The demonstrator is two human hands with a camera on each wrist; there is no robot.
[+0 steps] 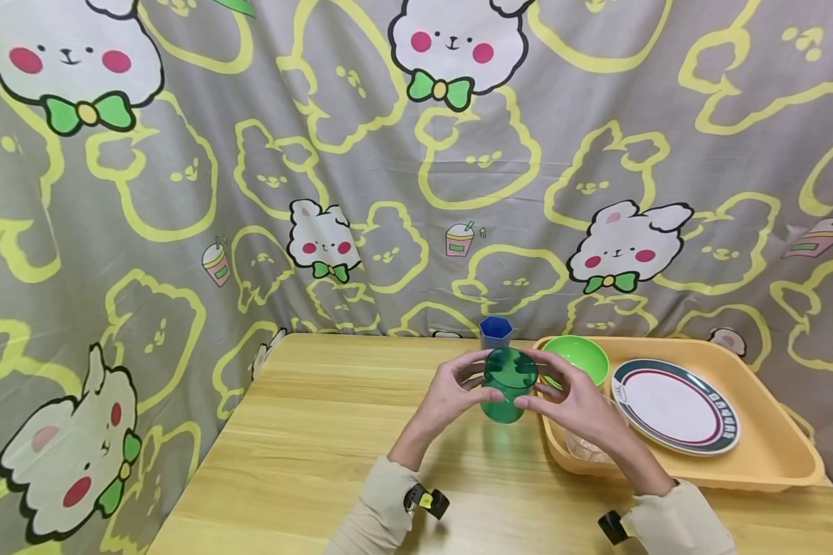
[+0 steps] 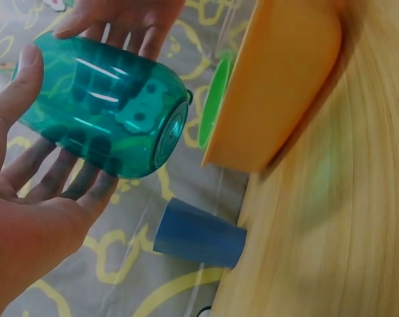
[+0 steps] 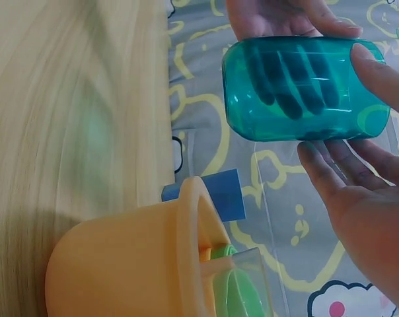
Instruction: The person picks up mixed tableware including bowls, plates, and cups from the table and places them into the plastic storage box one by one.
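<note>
Both hands hold a see-through green cup [image 1: 504, 407] between them, raised over the wooden table. My left hand [image 1: 451, 391] grips its left side, thumb on the near face and fingers round the back. From the other side my right hand [image 1: 578, 401] grips it the same way. In the left wrist view the cup [image 2: 113, 109] shows its round base, with fingers visible through the wall. The right wrist view has the cup [image 3: 298, 89] on its side, as that camera is turned. Behind the cup stands a blue cup [image 1: 496, 331] on the table.
A yellow-orange tray [image 1: 770, 455] stands to the right. In it are a light green bowl [image 1: 579, 354], a white plate [image 1: 673, 405] with a dark patterned rim, and a clear container [image 1: 586, 449] partly hidden by my right arm. A patterned curtain [image 1: 389, 169] hangs behind the table.
</note>
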